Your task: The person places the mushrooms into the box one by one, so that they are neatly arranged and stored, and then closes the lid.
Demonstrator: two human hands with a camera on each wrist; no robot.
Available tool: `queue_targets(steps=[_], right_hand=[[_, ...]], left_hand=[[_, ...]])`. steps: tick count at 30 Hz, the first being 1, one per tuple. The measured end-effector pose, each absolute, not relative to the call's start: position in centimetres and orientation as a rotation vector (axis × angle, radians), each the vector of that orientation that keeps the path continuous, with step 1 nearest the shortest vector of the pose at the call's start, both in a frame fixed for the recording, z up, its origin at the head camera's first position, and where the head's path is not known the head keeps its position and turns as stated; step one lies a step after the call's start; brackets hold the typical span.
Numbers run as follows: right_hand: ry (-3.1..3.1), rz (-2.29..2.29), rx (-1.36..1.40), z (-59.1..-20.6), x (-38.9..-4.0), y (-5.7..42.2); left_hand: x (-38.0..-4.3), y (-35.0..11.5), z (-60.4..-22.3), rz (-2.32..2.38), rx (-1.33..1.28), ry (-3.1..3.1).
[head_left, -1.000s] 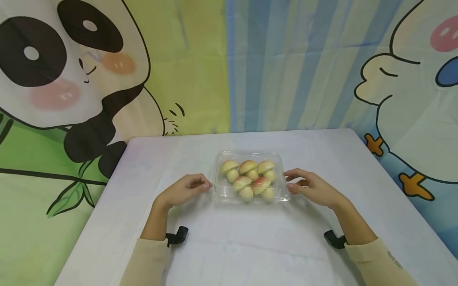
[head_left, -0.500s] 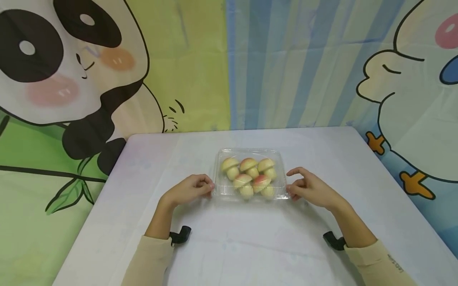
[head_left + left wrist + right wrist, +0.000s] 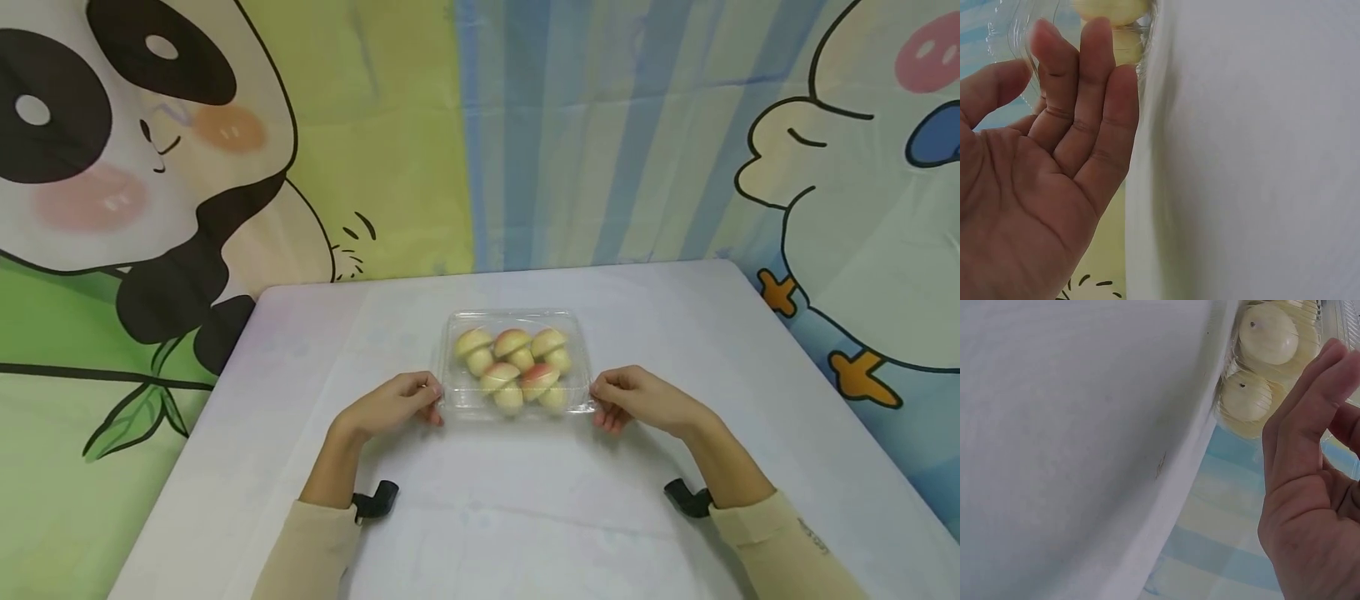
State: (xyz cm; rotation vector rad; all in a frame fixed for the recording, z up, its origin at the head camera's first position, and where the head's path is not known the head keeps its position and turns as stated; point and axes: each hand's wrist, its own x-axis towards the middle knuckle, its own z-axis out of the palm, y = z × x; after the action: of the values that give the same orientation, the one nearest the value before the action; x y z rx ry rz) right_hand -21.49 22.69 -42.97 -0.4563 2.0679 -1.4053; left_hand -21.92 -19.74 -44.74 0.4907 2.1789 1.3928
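A clear plastic clamshell box [image 3: 467, 402] lies on the table with several mushroom-shaped buns [image 3: 512, 342] inside, pale yellow with reddish tints on some caps. My left hand [image 3: 390, 406] pinches the box's left edge near the front, thumb and forefinger together at the rim. At the right front corner, my right hand [image 3: 651, 402] pinches the edge, its other fingers hanging curled below. The left wrist view shows the left palm with fingers bent beside the clear rim [image 3: 1019, 31]. In the right wrist view, two round bun ends [image 3: 1268, 332] show through the box wall; the right thumb is partly hidden.
The box stands on a white-covered table [image 3: 480, 517], well in from its far edge. Behind it hangs a cartoon backdrop with a panda [image 3: 142, 133] on the left and a white character [image 3: 877, 250] on the right. Black mounts [image 3: 377, 500] are strapped at both wrists.
My right forefinger, raised off the box half a second ago, has come down to pinch its right front corner. The left fingers have drawn in to the left edge. The box keeps its place.
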Motion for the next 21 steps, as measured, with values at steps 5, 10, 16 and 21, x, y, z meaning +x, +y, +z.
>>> queue_targets(steps=[5, 10, 16, 21], right_hand=[[2.012, -1.444, -0.462, -43.22, -21.81, 23.09], [1.976, -1.465, -0.453, -43.19, -22.08, 22.85], [1.950, -1.472, -0.430, -43.21, -22.20, 22.76], [1.944, -1.482, -0.433, -43.20, -22.40, 22.67]], left_hand=[[-21.87, -19.57, -44.70, 1.446, 0.464, 2.125], [-21.56, -19.68, -44.48, 1.483, 0.441, 2.106], [-21.31, -19.49, -44.27, 1.508, 0.418, 2.118], [-21.15, -19.28, -44.44, 1.544, 0.380, 2.121]])
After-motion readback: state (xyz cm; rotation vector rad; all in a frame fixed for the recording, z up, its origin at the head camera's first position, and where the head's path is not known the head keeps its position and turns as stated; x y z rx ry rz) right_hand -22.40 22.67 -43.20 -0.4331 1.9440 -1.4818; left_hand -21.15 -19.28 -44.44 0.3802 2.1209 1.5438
